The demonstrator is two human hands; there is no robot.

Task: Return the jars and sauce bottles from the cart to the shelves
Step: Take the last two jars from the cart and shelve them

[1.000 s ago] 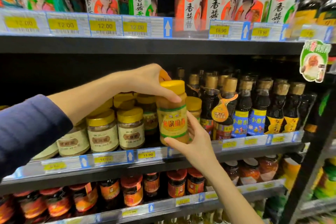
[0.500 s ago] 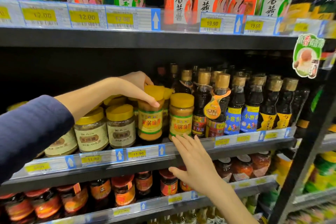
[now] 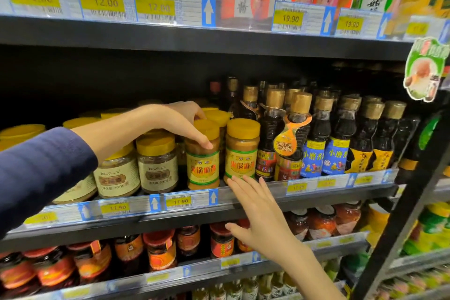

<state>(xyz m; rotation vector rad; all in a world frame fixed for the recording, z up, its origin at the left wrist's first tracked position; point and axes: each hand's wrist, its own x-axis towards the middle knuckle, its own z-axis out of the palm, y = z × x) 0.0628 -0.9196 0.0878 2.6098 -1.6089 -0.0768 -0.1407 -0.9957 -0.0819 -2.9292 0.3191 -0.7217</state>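
Two yellow-lidded sauce jars stand upright side by side at the front of the middle shelf (image 3: 243, 193). The left jar (image 3: 203, 161) sits under my left hand (image 3: 175, 122), fingers curled over its lid and shoulder. My right hand (image 3: 260, 209), open and empty, reaches from below, fingertips at the right jar (image 3: 241, 151) base.

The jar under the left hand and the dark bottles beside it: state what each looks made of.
Jar: clear plastic or glass, can't tell which; tan paste shows through, matte yellow cap looks plastic, glossy paper label. Dark bottles: apparently glass, shiny highlights on dark contents, caps in gold shrink wrap or foil.
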